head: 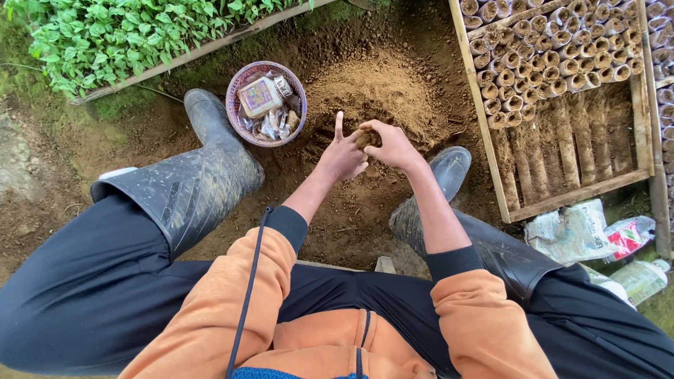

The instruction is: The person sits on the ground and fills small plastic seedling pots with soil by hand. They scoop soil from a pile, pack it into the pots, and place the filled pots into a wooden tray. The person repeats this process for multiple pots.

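Orange sleeves (232, 309) nearest me; my left hand (342, 156) and right hand (390, 146) clamp together on a soil-filled tube (364, 138) above bare brown earth (379, 88), beside a wooden tray (572, 191).

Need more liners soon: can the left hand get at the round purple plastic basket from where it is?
Probably yes: the round purple plastic basket sits open-topped just beyond the left hand, nothing between them.

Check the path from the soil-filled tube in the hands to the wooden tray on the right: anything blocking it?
Nothing visible. Both hands, left hand and right hand, hold the soil-filled tube over the soil mound; only bare dirt lies between it and the wooden tray.
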